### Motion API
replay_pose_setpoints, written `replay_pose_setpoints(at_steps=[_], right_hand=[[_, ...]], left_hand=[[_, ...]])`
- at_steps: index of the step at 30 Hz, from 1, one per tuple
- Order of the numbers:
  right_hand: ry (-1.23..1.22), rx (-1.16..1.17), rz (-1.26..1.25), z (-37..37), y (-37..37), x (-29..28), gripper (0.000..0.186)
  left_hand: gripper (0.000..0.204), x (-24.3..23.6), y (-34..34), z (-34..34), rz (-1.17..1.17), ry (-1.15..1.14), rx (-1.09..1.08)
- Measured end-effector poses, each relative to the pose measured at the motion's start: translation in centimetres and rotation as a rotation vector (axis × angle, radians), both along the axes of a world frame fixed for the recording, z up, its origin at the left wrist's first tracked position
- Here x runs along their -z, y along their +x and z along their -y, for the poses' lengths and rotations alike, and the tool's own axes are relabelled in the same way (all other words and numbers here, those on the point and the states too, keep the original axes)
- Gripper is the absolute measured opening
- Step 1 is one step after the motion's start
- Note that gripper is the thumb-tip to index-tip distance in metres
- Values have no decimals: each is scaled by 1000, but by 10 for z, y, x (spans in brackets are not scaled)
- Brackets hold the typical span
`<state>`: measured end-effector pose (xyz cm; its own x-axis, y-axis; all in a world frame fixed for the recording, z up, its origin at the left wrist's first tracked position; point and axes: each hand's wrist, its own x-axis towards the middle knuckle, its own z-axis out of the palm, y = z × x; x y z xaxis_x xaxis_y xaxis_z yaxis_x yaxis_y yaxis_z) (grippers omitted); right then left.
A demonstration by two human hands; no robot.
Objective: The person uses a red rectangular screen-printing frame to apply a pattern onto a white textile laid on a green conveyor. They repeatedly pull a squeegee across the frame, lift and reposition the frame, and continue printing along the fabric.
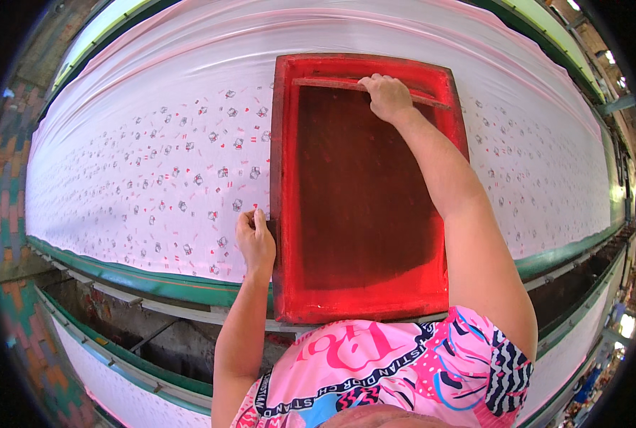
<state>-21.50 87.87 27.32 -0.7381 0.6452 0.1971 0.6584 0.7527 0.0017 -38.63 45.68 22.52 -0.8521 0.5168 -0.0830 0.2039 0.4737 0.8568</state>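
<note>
A red-stained screen-printing frame (278,143) lies on white cloth (147,121) printed with small grey figures and red marks. Its mesh is dark brown, with red ink around the borders. My right hand (389,98) is closed over the top edge of a long squeegee (325,83), which lies across the frame's far end. Beside the frame's left side, my left hand (256,241) has its fingers curled and thumb raised. A small dark piece shows between that hand and the frame; whether the fingers grip it is hidden.
The cloth covers a long table with a green edge (139,277). A metal rail (189,311) runs along its near side. Behind a dark gap, another table with pale cloth (129,381) stands at lower left. Coloured paving (7,185) lies at far left.
</note>
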Motion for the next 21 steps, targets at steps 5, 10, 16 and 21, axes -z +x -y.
replay_pose_setpoints(at_steps=[5, 10, 16, 21], right_hand=[[-89, 30, -5, -40, -10, -10, 52], [-5, -7, -93, -60, -1, -5, 53], [35, -38, -94, -68, 6, 10, 49], [-94, -69, 6, -85, 6, -5, 45]], left_hand=[[31, -6, 3, -3, -5, -31, -48], [29, -2, 2, 2, -20, -56, -54], [28, 0, 4, 4, -35, -81, -49], [30, -5, 4, 0, -55, -91, -47]])
